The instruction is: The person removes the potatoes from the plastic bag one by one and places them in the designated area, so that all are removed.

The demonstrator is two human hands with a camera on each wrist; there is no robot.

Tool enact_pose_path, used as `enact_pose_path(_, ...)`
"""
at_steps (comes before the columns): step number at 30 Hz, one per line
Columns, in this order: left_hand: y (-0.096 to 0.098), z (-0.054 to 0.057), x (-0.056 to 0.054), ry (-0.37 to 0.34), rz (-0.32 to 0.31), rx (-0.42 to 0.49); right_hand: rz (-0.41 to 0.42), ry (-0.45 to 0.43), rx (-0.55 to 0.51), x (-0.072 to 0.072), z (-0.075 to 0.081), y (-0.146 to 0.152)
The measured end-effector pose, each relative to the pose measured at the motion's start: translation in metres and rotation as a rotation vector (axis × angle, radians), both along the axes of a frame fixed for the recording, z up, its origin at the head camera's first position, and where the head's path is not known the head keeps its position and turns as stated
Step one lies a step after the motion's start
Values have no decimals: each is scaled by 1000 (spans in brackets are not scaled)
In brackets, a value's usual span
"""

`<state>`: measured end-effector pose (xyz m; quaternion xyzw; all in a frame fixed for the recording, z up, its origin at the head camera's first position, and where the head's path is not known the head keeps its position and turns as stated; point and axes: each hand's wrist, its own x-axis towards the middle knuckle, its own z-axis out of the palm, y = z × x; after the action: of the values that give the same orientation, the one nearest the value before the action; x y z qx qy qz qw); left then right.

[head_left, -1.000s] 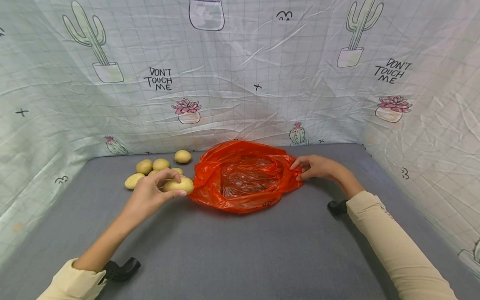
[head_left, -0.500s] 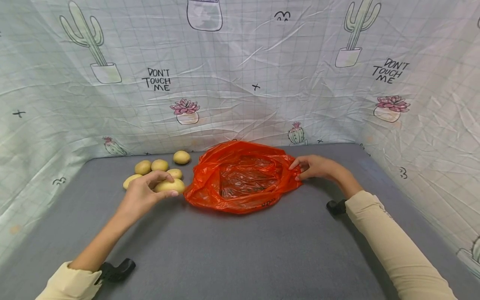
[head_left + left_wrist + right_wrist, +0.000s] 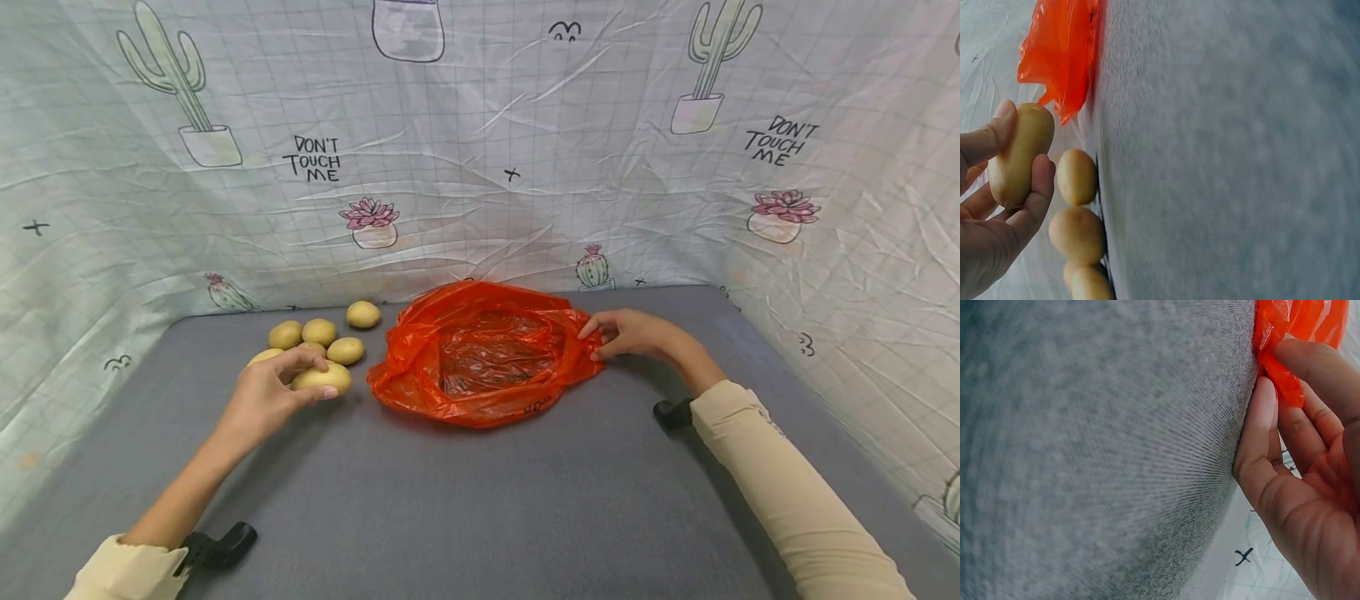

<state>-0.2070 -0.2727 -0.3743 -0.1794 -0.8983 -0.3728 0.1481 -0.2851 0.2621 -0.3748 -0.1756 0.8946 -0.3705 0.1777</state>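
Note:
My left hand (image 3: pixel 264 395) pinches a yellow potato (image 3: pixel 327 380) between thumb and fingers. In the left wrist view that potato (image 3: pixel 1025 150) is held above the table, with more potatoes behind it. A red plastic bag (image 3: pixel 495 408) lies at the middle back, its mouth spread wide and facing up. At the bag's right edge, my right hand (image 3: pixel 633 333) pinches the plastic. The right wrist view shows a fold of the bag (image 3: pixel 1284 380) between thumb and fingers. No potato is discernible inside the bag.
Several loose potatoes (image 3: pixel 346 351) lie left of the bag, partly hidden by my left hand. One potato (image 3: pixel 363 314) sits further back by the wall. A printed cloth (image 3: pixel 480 150) hangs behind the grey table (image 3: pixel 480 517).
My left hand has moved left with the potato, away from the bag's left edge and in front of the loose potatoes. The right hand keeps its place on the bag.

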Motion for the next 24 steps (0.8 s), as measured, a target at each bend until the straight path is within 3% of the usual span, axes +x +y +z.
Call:
enact_pose_path(4,-7,2,1,-23,29,-5,8,6,7,-1,0,0)
enact_pose_path(9,-18,4,1,-113,21,36,-2,0,6,-2,0,2)
enact_pose_path(17,-37,-2,-6,-224,18,46,-3,-6,-3,0,0,0)
enact_pose_path(24,-52,-7,-12,-227,-9,114,1,4,-11,1,-1,1)
